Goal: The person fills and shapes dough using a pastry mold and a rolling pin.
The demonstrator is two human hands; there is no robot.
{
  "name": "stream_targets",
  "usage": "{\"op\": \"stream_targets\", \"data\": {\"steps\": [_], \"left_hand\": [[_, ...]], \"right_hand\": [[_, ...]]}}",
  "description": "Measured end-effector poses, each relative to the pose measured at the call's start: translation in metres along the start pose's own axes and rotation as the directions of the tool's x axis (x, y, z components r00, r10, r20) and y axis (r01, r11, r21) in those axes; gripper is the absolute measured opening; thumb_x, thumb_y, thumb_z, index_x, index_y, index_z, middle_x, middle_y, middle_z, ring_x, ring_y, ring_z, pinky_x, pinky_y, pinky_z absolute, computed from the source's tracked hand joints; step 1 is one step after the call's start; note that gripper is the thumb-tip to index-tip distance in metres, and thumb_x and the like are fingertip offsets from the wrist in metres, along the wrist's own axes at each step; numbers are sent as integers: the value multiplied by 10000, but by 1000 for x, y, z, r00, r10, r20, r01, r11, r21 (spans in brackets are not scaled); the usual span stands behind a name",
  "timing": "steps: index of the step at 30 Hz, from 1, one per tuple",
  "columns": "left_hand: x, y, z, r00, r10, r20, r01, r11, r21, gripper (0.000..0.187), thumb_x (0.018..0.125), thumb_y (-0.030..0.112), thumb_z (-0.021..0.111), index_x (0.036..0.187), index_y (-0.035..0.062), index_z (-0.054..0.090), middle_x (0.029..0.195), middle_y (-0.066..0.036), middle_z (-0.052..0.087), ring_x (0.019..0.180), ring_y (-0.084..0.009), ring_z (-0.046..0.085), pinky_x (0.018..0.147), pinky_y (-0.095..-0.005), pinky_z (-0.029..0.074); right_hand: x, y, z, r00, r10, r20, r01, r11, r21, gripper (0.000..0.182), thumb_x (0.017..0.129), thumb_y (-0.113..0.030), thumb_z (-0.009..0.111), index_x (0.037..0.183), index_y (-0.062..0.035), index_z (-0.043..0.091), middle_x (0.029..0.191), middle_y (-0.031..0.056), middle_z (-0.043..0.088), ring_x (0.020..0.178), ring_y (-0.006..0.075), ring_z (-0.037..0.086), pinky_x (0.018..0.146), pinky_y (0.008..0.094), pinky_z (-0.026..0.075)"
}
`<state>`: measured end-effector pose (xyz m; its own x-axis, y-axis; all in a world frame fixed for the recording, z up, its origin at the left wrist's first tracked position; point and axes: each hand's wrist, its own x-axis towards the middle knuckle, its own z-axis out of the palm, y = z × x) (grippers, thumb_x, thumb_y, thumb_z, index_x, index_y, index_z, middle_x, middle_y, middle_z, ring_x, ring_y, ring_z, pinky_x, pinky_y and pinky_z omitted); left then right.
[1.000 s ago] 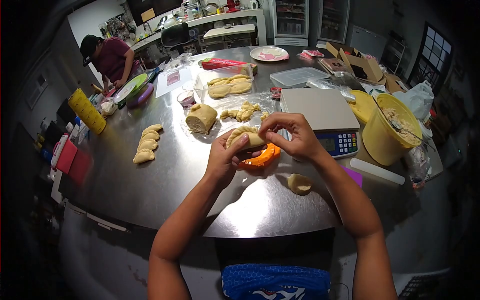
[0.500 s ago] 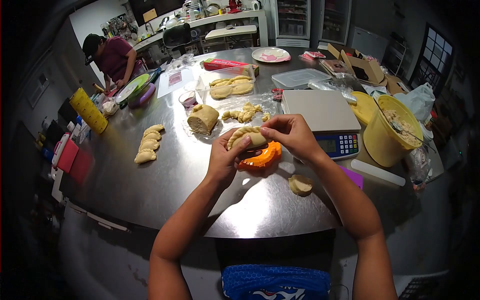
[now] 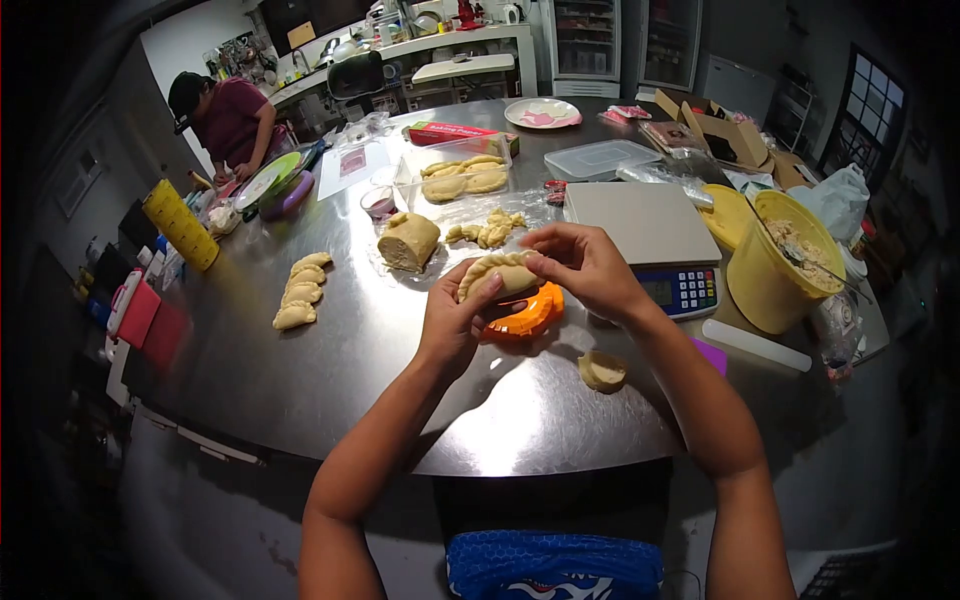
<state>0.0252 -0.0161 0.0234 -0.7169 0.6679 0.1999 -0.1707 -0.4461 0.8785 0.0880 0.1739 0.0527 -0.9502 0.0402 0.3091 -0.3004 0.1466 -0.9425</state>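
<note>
A half-moon dough turnover [image 3: 505,277] with a braided edge is held up over the steel table. My left hand [image 3: 455,312] grips its left end, thumb across the front. At its right end, the fingers of my right hand [image 3: 585,268] pinch the crimped edge. Beneath the turnover sits an orange plastic mold [image 3: 530,315], partly covered by my hands. A small lump of dough [image 3: 603,371] lies near my right forearm. Behind my hands are a thick dough log [image 3: 408,242] and some dough scraps [image 3: 487,230] on plastic film. Several finished turnovers [image 3: 302,291] stand in a row at left.
A clear container [image 3: 405,185] of turnovers stands further back. At right are a kitchen scale [image 3: 640,225], a white rolling pin [image 3: 757,345] and a yellow tub [image 3: 765,285] of filling with a spoon. Another person [image 3: 235,125] works at the far left.
My right fingers have shifted slightly along the turnover's edge. Otherwise the hands and turnover keep nearly the same place, and the view has moved a little.
</note>
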Motion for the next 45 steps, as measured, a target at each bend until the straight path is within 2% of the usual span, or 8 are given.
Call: {"op": "stream_targets", "data": {"steps": [3,13,16,18,22,24,31,45], "left_hand": [[0,6,-1,1000,3,16,-2,1000,-25,413,936,173,609,1254,-55,477,1178,-199,605,1037,-290,661,852,-347,589],[1,5,-1,999,-28,20,29,1000,-9,427,938,185,605,1262,-58,468,1178,-198,607,1052,-298,655,851,-340,588],[0,7,0,999,-39,21,39,999,-5,423,938,191,606,1258,-53,474,1173,-194,611,1053,-293,655,855,-338,586],[0,6,0,999,-29,14,29,999,-15,422,937,198,609,1251,-52,481,1169,-191,613,1046,-285,658,858,-334,584],[-1,8,2,999,-31,14,32,999,-32,424,937,206,612,1248,-53,484,1162,-188,615,1038,-281,661,861,-331,582],[-1,9,2,999,-21,32,22,999,-32,432,934,207,616,1251,-55,482,1161,-188,616,1038,-281,661,861,-330,582],[-1,7,0,999,-7,42,8,999,-31,433,935,197,614,1253,-63,475,1161,-193,616,1026,-290,666,855,-335,586],[1,1,-2,999,-17,49,13,998,68,382,936,164,608,1233,-39,481,1175,-177,607,1047,-267,652,927,-387,551]], "right_hand": [[1,7,-2,999,24,31,-28,989,145,238,866,-55,681,1094,-2,638,930,62,685,817,105,645,752,231,522],[-2,3,2,994,-113,2,112,987,112,91,852,18,647,931,-24,629,871,39,665,802,75,628,703,219,518],[-2,7,5,981,-189,-29,191,980,50,80,839,19,609,904,-16,641,862,31,670,789,74,638,712,218,518],[-3,9,7,938,-343,-46,327,924,-198,87,834,26,593,892,-16,642,869,33,664,770,65,633,662,212,516],[-7,3,8,947,-319,-35,313,942,-119,43,859,-10,620,898,-9,638,851,41,660,746,71,635,639,203,515],[-5,2,9,987,-148,-55,152,986,69,83,883,-83,661,902,-7,634,850,48,663,729,81,641,651,196,517],[-1,6,8,990,-109,-91,118,989,93,147,884,-130,691,901,9,647,846,46,679,728,84,645,656,211,523],[-2,0,0,995,-94,-25,77,921,-383,136,899,-104,665,924,29,659,809,43,665,724,74,609,678,214,501]]}}
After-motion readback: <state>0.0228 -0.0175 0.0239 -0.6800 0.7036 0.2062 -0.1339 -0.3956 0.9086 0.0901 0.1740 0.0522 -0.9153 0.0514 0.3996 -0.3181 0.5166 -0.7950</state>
